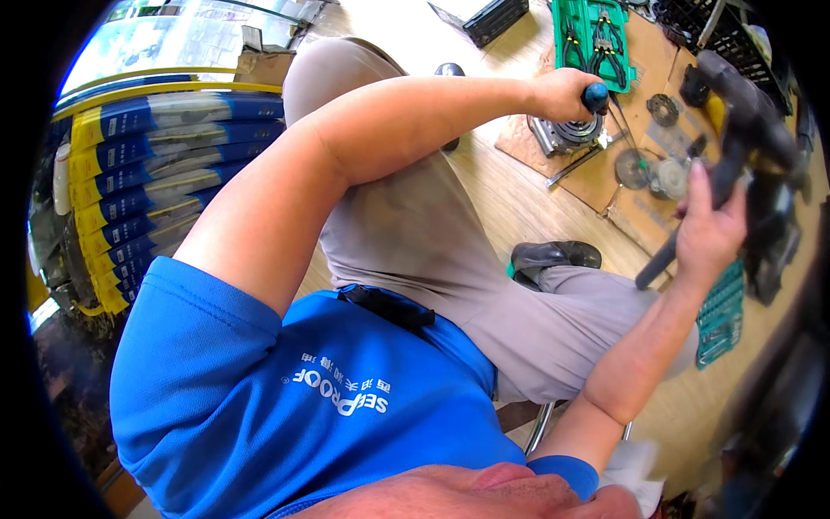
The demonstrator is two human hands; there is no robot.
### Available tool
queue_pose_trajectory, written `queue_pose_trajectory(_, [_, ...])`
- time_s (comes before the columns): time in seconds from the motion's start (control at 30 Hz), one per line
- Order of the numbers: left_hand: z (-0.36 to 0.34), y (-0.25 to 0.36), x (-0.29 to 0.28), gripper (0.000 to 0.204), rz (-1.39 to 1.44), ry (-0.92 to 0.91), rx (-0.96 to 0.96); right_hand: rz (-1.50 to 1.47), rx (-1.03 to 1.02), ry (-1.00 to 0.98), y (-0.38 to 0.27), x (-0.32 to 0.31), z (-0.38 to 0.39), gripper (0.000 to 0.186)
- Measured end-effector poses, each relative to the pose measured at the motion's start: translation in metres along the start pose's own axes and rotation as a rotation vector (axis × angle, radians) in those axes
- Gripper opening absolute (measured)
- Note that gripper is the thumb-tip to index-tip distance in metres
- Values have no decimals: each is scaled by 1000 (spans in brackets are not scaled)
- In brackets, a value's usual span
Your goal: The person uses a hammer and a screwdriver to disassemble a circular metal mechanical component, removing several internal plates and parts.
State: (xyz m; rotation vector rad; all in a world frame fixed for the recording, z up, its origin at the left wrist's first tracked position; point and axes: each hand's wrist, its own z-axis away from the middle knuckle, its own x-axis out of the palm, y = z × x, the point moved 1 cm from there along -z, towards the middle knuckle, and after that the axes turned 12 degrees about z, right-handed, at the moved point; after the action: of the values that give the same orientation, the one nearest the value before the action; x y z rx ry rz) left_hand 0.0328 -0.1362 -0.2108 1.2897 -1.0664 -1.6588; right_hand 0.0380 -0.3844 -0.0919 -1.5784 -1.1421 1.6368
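Observation:
My left hand (562,93) reaches far forward and grips a screwdriver with a blue handle (596,95). The screwdriver stands on a round metal part (566,134) that rests on a sheet of cardboard (596,177). My right hand (709,229) is raised to the right and closed around the dark handle of a hammer (731,147), whose head is blurred up high. The hammer is apart from the screwdriver, to its right and nearer to me.
I sit with my knees bent over a wooden floor, a black shoe (553,255) below. On the floor are a green case of pliers (592,35), round discs (635,169), a green socket tray (722,316) and a black crate (692,17). Blue and yellow long packages (147,164) are stacked at the left.

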Motion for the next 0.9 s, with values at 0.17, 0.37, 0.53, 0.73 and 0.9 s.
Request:
queue_pose_trajectory(0.17, [-4,-8,2,31,15,37,66,231,-229,-43,-9,4,4,27])
queue_pose_trajectory(0.37, [-1,-14,7,33,6,41,97,375,-224,-145,-26,11,14,30])
queue_pose_trajectory(0.53, [0,-17,9,34,-50,52,103,390,-201,-206,-26,10,14,30])
queue_pose_trajectory(0.73, [2,-16,11,34,-19,58,100,412,-180,-250,-33,5,15,31])
queue_pose_trajectory(0.9, [4,-23,12,34,-51,65,196,433,-256,-320,-29,5,16,34])
